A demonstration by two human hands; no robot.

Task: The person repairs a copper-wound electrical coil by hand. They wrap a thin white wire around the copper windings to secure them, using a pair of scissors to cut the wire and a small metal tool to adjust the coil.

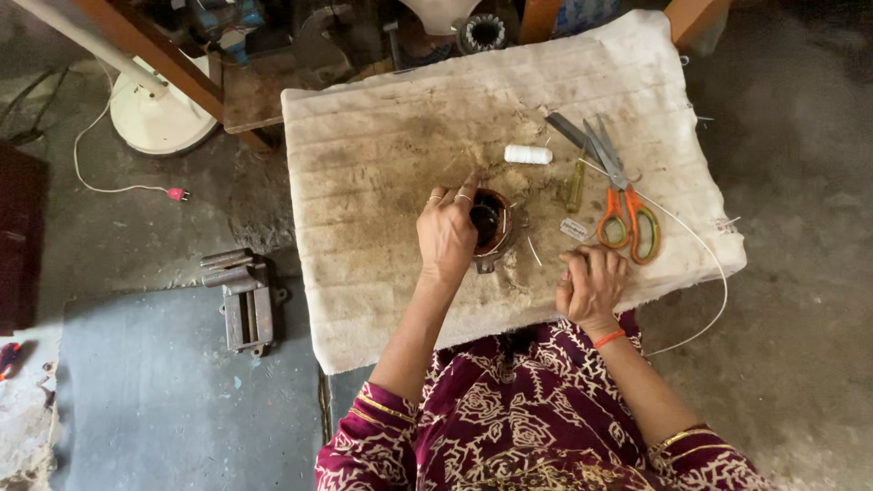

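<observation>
Fingers of the left hand (446, 232) grasp the round motor stator (491, 227) at frame centre, on the stained white surface (364, 164). Right hand (591, 284) rests curled at lower right; whether its grip holds anything I cannot tell. Orange scissors (623, 205) lie nearby.

Left hand (447, 232): holds the round metal part (491, 225)
Right hand (591, 284): fingers curled, rests on the dirty white pad (364, 164)
Scissors (618, 195): orange, near the right hand
Thread spool (528, 155): white, lying on the pad
</observation>
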